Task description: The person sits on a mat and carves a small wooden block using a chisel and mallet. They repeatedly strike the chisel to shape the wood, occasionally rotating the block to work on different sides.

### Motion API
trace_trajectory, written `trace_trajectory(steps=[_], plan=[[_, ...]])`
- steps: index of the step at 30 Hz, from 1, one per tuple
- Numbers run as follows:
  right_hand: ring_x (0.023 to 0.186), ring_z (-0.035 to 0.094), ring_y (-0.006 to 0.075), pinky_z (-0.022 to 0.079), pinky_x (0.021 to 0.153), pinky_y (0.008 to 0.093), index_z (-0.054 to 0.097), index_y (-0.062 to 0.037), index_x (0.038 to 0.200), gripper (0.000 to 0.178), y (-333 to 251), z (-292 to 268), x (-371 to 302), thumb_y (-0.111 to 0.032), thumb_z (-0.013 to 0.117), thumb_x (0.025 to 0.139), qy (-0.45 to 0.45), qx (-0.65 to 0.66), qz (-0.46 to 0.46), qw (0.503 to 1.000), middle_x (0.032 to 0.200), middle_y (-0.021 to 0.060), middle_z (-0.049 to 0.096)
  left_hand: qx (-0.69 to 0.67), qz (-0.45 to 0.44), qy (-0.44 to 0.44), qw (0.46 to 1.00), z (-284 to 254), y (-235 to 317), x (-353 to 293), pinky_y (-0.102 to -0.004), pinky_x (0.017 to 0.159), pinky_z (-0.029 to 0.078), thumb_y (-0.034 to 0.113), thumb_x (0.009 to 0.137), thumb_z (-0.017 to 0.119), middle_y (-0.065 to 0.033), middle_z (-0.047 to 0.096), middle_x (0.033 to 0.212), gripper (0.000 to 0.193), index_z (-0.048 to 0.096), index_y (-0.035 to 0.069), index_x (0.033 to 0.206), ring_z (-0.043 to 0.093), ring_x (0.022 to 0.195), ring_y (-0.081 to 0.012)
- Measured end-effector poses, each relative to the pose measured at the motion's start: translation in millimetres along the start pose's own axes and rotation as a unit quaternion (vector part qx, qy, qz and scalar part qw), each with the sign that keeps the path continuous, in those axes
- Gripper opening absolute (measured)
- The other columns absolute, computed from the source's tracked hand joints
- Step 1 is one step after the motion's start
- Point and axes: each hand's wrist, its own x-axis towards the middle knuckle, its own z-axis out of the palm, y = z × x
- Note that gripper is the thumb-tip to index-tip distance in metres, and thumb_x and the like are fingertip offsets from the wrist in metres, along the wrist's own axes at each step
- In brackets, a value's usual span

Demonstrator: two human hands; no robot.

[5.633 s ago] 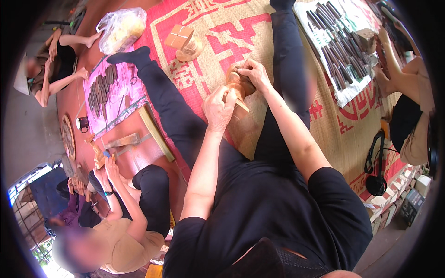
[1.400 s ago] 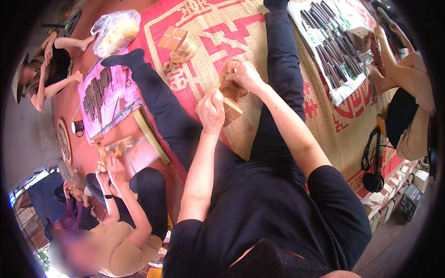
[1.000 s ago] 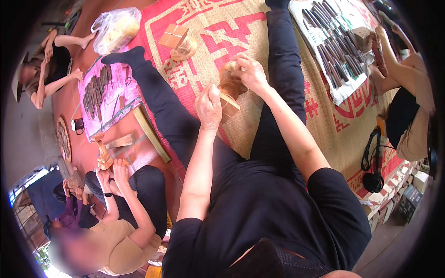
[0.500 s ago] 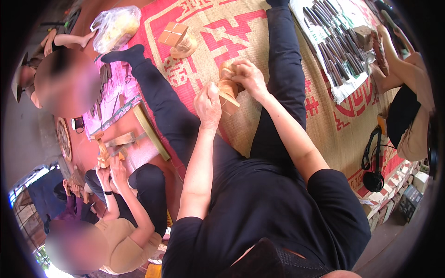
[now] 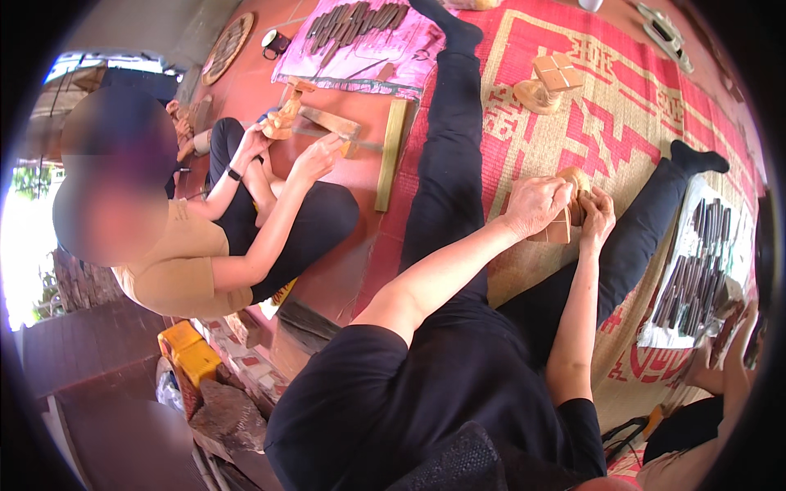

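Note:
Between my legs, above the woven mat (image 5: 524, 270), both my hands hold one light wooden carving (image 5: 559, 230) with a square block base and a rounded top. My left hand (image 5: 536, 207) closes on it from the left, its fingertips near the upper part. My right hand (image 5: 596, 217) grips the right side with bent fingers. Much of the carving's middle is covered by my fingers. Whether either hand also holds a small tool cannot be made out. Farther off on the mat lies a second carving (image 5: 538, 98), its square base marked with a pale cross.
Many dark-handled carving tools (image 5: 352, 29) lie on a pink cloth (image 5: 409, 78); more sit on a white cloth (image 5: 661, 334) at right. To the left, a co-worker (image 5: 196, 254) holds a wooden figure (image 5: 282, 123). A wooden bar (image 5: 391, 155) lies beside the mat. A mug (image 5: 274, 42) stands beyond.
The view has swung left, so the mat and my hands appear farther right. Both hands stay on the carving, with the left now higher on it. The co-worker's hands have moved apart.

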Motion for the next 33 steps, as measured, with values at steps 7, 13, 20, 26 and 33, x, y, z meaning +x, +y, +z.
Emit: trace_trajectory(steps=[7,13,20,26,33], plan=[[0.085,0.054,0.0113,0.044,0.075,0.0247,0.063,0.0054,0.091,0.018,-32.0,9.4,-27.3,-0.004,0.071,0.078,-0.053,-0.060,-0.050,0.996,0.120,0.0061,0.061,0.019,-0.012,0.016,1.000,0.9,-7.8,-3.7,-0.0418,0.058,0.052,0.020,0.094,0.048,-0.0155,0.064,0.069,0.031,0.061,0.003,0.071,0.065,0.062,-0.0325],[0.063,0.048,0.0091,0.041,0.059,0.0223,0.062,0.0043,0.085,0.011,3.5,-14.1,5.2,-0.002,0.070,0.078,0.017,-0.011,0.082,0.996,0.105,0.0104,0.064,0.027,0.016,0.017,0.999,2.4,-1.1,-2.8,-0.0423,0.060,0.051,0.023,0.093,0.051,-0.0154,0.065,0.070,0.031,0.062,0.004,0.071,0.064,0.063,-0.0325],[0.072,0.054,0.0088,0.042,0.057,0.0227,0.058,0.0008,0.078,0.013,-1.6,-6.4,-8.5,-0.003,0.070,0.080,-0.028,0.049,0.009,0.998,0.108,0.0102,0.062,0.023,-0.005,0.030,0.999,1.4,-7.4,-3.7,-0.0429,0.061,0.051,0.024,0.093,0.051,-0.0144,0.066,0.071,0.031,0.064,0.004,0.072,0.066,0.066,-0.0319],[0.056,0.048,0.0079,0.039,0.052,0.0212,0.057,-0.0003,0.073,0.014,-0.2,-3.5,-5.1,0.001,0.069,0.080,0.032,0.024,0.063,0.997,0.086,0.0078,0.066,0.014,-0.006,0.021,1.000,4.6,-1.4,-0.9,-0.0445,0.062,0.051,0.026,0.094,0.049,-0.0143,0.066,0.070,0.034,0.064,0.005,0.072,0.066,0.066,-0.0319],[0.090,0.060,0.0183,0.048,0.072,0.0296,0.056,0.0000,0.073,0.016,-9.2,-5.5,-8.7,-0.002,0.070,0.081,-0.010,0.024,-0.051,0.998,0.126,0.0164,0.060,0.022,-0.039,0.025,0.999,1.5,-2.4,-0.8,-0.0446,0.062,0.051,0.026,0.094,0.049,-0.0147,0.066,0.070,0.034,0.063,0.005,0.071,0.066,0.066,-0.0322]])
